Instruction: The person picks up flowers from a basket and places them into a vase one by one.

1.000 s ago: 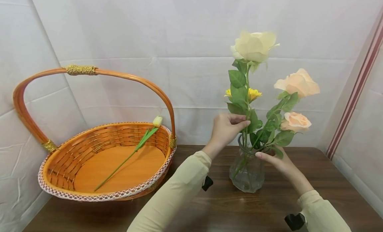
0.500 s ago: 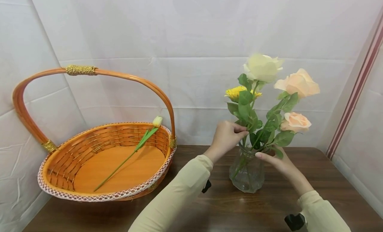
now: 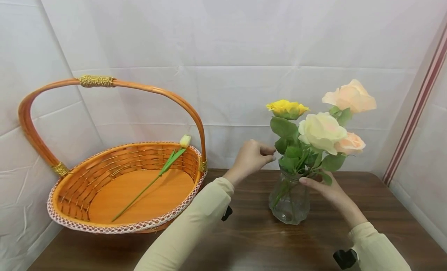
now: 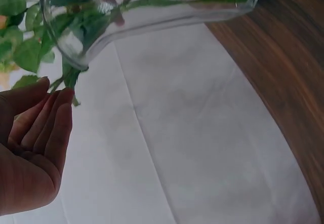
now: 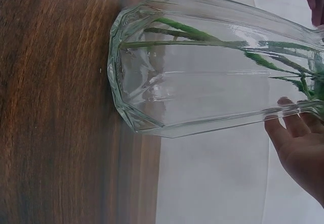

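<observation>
A clear glass vase stands upright on the table, with several stems inside. It bears a cream rose that leans right, a yellow flower, an upper peach rose and a lower peach rose. My right hand holds the vase's neck from the right, its thumb at the rim; the fingers show against the glass in the right wrist view. Just left of the leaves is my left hand, fingers loosely bent and holding nothing; its fingertips are close to a leafy stem in the left wrist view.
At the left stands an orange woven basket with a tall arched handle. Across it lies a pale tulip, its bloom at the right rim. White cloth walls rise behind the dark wooden table.
My left hand has lowered the cream rose into the vase, let go and drawn back left. The rose has tipped right, in front of the peach roses. My right hand stays at the vase.
</observation>
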The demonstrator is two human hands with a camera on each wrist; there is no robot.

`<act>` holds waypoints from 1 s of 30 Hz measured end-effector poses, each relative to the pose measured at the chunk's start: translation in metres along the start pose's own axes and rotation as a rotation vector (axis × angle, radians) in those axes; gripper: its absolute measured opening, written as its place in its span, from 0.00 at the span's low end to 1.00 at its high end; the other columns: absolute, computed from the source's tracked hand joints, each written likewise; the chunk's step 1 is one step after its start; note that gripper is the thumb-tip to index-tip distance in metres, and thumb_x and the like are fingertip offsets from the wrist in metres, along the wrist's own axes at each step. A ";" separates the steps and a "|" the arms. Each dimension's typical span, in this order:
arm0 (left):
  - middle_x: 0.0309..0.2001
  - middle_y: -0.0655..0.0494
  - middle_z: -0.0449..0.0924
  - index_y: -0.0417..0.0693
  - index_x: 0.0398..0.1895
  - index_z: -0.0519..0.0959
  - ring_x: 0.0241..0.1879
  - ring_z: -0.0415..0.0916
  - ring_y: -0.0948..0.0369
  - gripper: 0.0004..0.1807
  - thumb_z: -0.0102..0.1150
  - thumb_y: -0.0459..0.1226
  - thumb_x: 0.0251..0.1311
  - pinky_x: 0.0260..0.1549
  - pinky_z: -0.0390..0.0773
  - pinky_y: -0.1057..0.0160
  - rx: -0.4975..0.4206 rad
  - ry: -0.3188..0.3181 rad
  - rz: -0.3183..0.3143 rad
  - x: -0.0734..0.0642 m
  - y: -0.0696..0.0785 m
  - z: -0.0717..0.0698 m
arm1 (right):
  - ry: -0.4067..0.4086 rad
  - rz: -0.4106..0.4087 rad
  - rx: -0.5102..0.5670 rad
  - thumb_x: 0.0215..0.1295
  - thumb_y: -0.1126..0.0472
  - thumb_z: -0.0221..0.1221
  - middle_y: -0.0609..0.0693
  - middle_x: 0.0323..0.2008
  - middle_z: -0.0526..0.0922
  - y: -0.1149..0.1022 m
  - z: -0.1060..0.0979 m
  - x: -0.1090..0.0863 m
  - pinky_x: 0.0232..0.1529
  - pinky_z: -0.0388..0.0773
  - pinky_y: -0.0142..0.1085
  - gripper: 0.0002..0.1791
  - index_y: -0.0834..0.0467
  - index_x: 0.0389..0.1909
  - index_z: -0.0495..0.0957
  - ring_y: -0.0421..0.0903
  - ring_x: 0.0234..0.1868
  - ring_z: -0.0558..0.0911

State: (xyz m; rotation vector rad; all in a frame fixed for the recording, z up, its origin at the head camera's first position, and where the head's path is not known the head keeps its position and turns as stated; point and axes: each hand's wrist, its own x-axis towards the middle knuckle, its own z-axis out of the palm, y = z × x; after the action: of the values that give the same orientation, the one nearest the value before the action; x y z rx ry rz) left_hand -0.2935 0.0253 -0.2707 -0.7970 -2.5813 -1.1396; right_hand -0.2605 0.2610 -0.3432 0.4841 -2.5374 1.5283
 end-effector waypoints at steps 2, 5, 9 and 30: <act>0.37 0.55 0.84 0.45 0.41 0.83 0.34 0.81 0.65 0.11 0.64 0.36 0.53 0.30 0.75 0.75 -0.016 0.004 -0.013 0.000 -0.002 -0.006 | -0.002 0.010 -0.004 0.62 0.59 0.56 0.65 0.60 0.64 0.001 0.000 0.000 0.43 0.73 0.39 0.37 0.63 0.68 0.51 0.28 0.45 0.69; 0.37 0.53 0.84 0.44 0.40 0.84 0.35 0.81 0.63 0.11 0.64 0.35 0.52 0.31 0.75 0.74 -0.045 0.005 -0.021 -0.001 -0.002 -0.015 | -0.008 0.010 0.002 0.62 0.59 0.56 0.65 0.60 0.63 0.001 -0.001 0.001 0.43 0.73 0.39 0.37 0.62 0.68 0.51 0.28 0.45 0.69; 0.38 0.52 0.83 0.42 0.41 0.83 0.37 0.80 0.62 0.11 0.63 0.34 0.53 0.32 0.76 0.73 -0.085 -0.014 -0.028 -0.005 0.002 -0.029 | -0.010 -0.001 0.007 0.62 0.60 0.56 0.64 0.61 0.63 0.002 -0.001 0.002 0.44 0.72 0.38 0.37 0.62 0.69 0.50 0.28 0.46 0.69; 0.39 0.53 0.83 0.46 0.42 0.83 0.37 0.80 0.62 0.13 0.65 0.38 0.52 0.36 0.78 0.63 -0.111 0.057 -0.078 -0.048 -0.004 -0.120 | 0.002 -0.010 -0.036 0.62 0.59 0.55 0.63 0.57 0.66 0.003 -0.002 0.002 0.35 0.72 0.36 0.35 0.64 0.67 0.54 0.36 0.41 0.69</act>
State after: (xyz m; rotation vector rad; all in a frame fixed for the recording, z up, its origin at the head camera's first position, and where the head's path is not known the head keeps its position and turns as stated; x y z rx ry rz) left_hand -0.2587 -0.0837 -0.2103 -0.6804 -2.5416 -1.3187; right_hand -0.2637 0.2630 -0.3439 0.4887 -2.5525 1.4758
